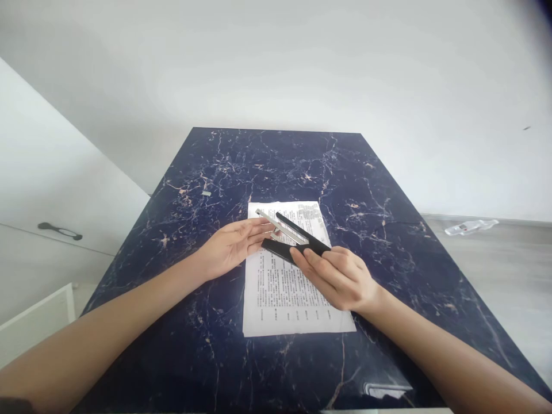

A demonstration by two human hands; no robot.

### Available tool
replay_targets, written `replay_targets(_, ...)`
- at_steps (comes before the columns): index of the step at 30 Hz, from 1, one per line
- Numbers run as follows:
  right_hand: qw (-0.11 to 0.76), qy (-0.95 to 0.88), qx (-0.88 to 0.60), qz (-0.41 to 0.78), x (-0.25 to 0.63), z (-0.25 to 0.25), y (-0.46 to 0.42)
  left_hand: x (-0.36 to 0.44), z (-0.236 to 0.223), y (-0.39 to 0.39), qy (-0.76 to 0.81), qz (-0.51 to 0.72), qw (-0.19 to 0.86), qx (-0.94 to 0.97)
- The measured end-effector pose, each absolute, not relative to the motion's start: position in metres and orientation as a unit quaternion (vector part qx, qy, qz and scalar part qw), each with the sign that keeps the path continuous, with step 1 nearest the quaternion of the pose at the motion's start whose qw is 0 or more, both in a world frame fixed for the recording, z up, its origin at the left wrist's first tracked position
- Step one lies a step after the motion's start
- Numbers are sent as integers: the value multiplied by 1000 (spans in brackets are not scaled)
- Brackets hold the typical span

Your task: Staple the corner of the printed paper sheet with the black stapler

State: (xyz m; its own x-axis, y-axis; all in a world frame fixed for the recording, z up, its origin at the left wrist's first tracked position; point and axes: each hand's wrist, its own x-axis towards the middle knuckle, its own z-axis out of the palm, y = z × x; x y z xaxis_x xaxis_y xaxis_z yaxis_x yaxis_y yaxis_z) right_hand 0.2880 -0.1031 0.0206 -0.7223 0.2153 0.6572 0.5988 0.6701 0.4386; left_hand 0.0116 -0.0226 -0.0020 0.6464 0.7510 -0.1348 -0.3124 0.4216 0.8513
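Note:
A black stapler (319, 244) is swung wide apart above the paper, its silvery metal rail (287, 230) showing between the black arms. My right hand (340, 276) is closed around the stapler's hinge end. On the other side, my left hand (228, 247) has its fingers stretched out by the stapler's front end. Its fingertips are close to the rail; whether they touch it I cannot tell. Beneath both hands, printed paper sheets (297, 319) lie on the dark blue marbled table (276, 161).
A small pale green piece (206, 194) lies on the table at the left. Right of the table, a clear plastic package (471, 226) is on the floor. A white cabinet door with a dark handle (60, 231) stands at the left, and a pale wall (276, 69) rises behind the table.

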Motion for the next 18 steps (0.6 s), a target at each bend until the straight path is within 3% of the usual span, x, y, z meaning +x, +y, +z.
replay_targets(8, 281, -872, -226, -330, 287, 15, -103, 14, -6, -19, 294, 346, 783, 424)
replay_targets(11, 342, -849, -292, -278, 286, 14, -102, 17, -7, -17, 319, 384, 744, 445)
replay_targets(15, 465, -735, -485, -93, 284, 19, -98, 16, -5, -21, 378, 485, 584, 529)
replay_targets(18, 462, -660, -584, 98, 283, 22, -95, 12, 0, -32, 410, 538, 385, 628)
